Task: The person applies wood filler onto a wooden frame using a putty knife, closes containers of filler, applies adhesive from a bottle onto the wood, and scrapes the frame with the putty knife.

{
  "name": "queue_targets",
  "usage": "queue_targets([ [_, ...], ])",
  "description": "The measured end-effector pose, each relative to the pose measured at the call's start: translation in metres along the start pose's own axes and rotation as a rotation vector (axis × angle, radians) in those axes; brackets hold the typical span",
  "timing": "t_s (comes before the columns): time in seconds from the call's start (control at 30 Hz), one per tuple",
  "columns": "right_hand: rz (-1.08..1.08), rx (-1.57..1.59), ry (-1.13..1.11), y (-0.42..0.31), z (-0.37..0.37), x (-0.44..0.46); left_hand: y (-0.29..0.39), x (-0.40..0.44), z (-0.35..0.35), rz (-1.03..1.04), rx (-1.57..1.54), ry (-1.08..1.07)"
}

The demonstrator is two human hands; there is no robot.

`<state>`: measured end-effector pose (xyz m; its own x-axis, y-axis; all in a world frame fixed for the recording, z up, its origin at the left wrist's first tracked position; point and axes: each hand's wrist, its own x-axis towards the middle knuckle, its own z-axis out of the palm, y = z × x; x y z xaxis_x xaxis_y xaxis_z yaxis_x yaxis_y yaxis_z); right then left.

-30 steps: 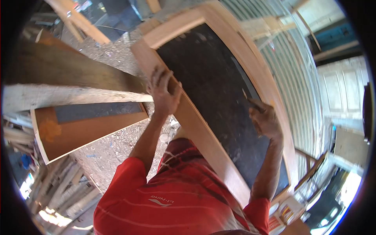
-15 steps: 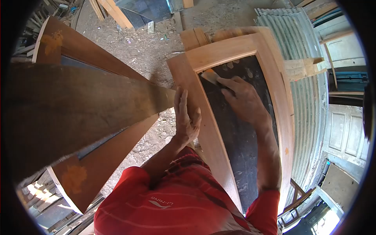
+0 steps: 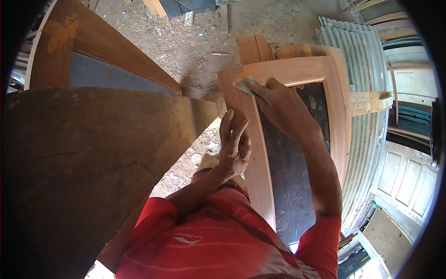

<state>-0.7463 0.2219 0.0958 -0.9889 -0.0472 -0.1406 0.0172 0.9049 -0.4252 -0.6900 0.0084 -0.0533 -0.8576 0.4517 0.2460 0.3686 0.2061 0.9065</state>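
Note:
A wooden door frame [image 3: 260, 181] with a dark inset panel [image 3: 290, 172] lies before me. My right hand [image 3: 285, 104] is closed on what looks like a folded piece of sandpaper [image 3: 245, 86], pale and flat. It presses this onto the upper left corner of the frame, just below an orange patch [image 3: 243, 73]. My left hand [image 3: 236, 144] rests along the frame's left edge, open, with its fingers stretched out and nothing visible in it.
A large brown wooden board [image 3: 97, 153] fills the near left. Beyond it stands another panelled wooden piece [image 3: 107, 51] with an orange patch. Corrugated metal sheets [image 3: 364, 60] lie to the right, and a white panelled door [image 3: 402, 169] stands farther right. Debris litters the ground [image 3: 181, 51].
My right hand has moved the sandpaper from the panel's upper left corner onto the frame's corner. My left hand stays at the left edge. The whole view has shifted.

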Motion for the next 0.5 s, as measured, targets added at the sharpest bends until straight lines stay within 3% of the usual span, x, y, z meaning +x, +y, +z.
queue_targets([
  [0.1,0.008,-0.011,-0.051,0.01,0.019,0.004,0.006,0.007,-0.005,0.058,0.048,0.003],
  [0.2,-0.091,0.003,0.092,0.0,0.015,-0.015,0.0,0.002,-0.001,0.012,0.004,0.013],
  [0.5,-0.012,-0.024,0.051,0.017,0.038,-0.034,0.006,0.009,-0.005,0.075,0.064,0.024],
])
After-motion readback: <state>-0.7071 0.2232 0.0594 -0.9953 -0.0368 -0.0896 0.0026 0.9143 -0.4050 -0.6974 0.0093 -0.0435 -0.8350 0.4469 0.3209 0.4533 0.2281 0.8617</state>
